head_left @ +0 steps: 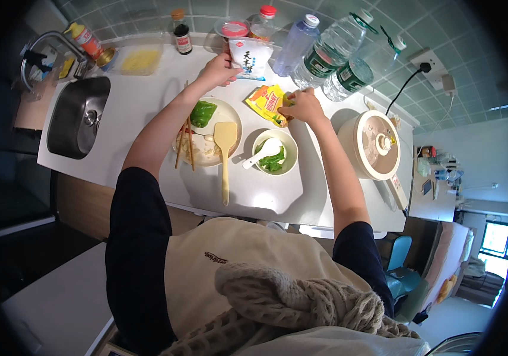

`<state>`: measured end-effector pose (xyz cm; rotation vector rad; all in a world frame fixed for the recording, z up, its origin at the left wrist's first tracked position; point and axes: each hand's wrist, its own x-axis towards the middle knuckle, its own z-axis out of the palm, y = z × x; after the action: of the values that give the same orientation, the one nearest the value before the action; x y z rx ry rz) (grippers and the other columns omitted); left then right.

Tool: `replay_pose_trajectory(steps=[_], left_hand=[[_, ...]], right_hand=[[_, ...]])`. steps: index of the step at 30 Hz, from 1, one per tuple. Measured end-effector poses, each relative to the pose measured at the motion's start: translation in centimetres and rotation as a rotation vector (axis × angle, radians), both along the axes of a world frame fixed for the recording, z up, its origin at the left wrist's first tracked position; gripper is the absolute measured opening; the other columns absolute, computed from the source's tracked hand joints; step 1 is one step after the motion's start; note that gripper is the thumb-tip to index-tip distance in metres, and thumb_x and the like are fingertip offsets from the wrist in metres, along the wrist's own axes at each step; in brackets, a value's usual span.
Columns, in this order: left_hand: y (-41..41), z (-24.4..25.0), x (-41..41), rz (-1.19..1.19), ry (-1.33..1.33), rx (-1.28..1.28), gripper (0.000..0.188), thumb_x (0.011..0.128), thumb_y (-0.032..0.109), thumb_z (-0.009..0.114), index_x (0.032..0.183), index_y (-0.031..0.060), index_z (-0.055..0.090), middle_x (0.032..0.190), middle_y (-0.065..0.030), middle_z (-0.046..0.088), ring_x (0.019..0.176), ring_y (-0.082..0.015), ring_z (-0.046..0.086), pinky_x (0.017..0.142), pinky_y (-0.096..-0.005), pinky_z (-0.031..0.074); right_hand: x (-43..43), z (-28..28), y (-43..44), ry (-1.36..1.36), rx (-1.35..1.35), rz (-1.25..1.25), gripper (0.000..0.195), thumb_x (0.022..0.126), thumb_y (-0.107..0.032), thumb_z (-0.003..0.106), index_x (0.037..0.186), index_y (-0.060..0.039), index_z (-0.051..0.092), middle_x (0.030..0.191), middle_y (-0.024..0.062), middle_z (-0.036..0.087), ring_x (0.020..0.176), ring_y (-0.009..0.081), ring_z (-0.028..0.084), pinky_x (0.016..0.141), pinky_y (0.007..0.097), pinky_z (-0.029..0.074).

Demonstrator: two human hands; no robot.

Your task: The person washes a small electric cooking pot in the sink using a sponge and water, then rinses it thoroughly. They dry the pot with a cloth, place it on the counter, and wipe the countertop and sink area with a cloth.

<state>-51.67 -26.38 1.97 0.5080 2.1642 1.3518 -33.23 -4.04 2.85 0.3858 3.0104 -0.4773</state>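
Observation:
My left hand (219, 72) grips the lower left edge of a white plastic packet (254, 58) printed with dark writing, its thumb across the front. My right hand (305, 106) holds the right edge of a yellow seasoning packet (266, 101); its fingertips are partly hidden. Nearer me is a round plate (231, 109) with a green pepper (203, 114) and chopped pale pieces (200, 151). Wooden chopsticks (191, 147) and a cream-coloured spatula (225, 138) lie across its rim. Right of the plate, a small bowl (295, 155) contains green leaves (273, 163) and a white spoon (265, 151).
A lidded electric pot (356, 147) stands at right, its handle towards the counter's front edge. Large water bottles (325, 53), a bluish bottle (296, 44) and a dark sauce bottle (183, 38) line the back. A steel sink (78, 118) is at left. A plug (424, 67) sits in the wall socket.

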Motion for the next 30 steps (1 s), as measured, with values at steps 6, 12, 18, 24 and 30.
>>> replay_pose_trajectory(steps=[6,12,18,24,30], left_hand=[[1.1,-1.6,0.0,0.078,0.044,0.092,0.041,0.09,0.012,0.069,0.122,-0.0006,0.048,0.107,-0.0086,0.064,0.081,-0.0132,0.069,0.064,-0.0256,0.056],[2.3,-3.4,0.2,0.083,0.129,0.191,0.039,0.09,0.011,0.07,0.118,-0.0041,0.048,0.104,-0.0119,0.063,0.082,-0.0163,0.069,0.067,-0.0263,0.058],[2.6,-3.3,0.2,0.052,0.111,0.214,0.038,0.09,0.01,0.069,0.118,-0.0046,0.049,0.109,-0.0137,0.063,0.084,-0.0175,0.07,0.07,-0.0264,0.059],[2.0,-3.2,0.5,0.033,0.033,0.268,0.042,0.091,0.009,0.064,0.126,-0.0053,0.046,0.115,-0.0141,0.061,0.093,-0.0178,0.068,0.079,-0.0278,0.057],[1.9,-2.9,0.7,0.002,0.004,0.27,0.047,0.09,0.009,0.063,0.13,-0.0045,0.043,0.12,-0.0136,0.058,0.099,-0.0176,0.066,0.085,-0.0276,0.054]], right_hand=[[0.7,-1.1,0.2,0.071,-0.2,-0.005,0.07,0.062,-0.035,0.081,0.124,-0.0059,0.064,0.11,0.0217,0.066,0.104,0.0326,0.065,0.092,0.0388,0.053],[1.7,0.1,-0.5,-0.089,-0.02,-0.049,0.069,0.059,-0.038,0.083,0.119,-0.008,0.067,0.108,0.0192,0.067,0.102,0.0304,0.066,0.088,0.0371,0.055],[1.6,-0.6,0.2,-0.038,-0.1,-0.124,0.046,0.063,-0.039,0.081,0.093,-0.0063,0.072,0.099,0.0158,0.069,0.095,0.0277,0.067,0.083,0.0356,0.056],[2.5,-2.3,3.8,0.176,-0.904,-0.222,0.022,0.079,-0.019,0.075,0.09,-0.0028,0.067,0.074,0.0026,0.065,0.056,0.0103,0.057,0.05,0.0256,0.046],[0.7,-4.4,2.0,0.773,-1.513,-0.508,0.015,0.092,-0.009,0.068,0.103,-0.0003,0.064,0.077,0.0033,0.062,0.057,0.0075,0.055,0.048,0.0207,0.042]])
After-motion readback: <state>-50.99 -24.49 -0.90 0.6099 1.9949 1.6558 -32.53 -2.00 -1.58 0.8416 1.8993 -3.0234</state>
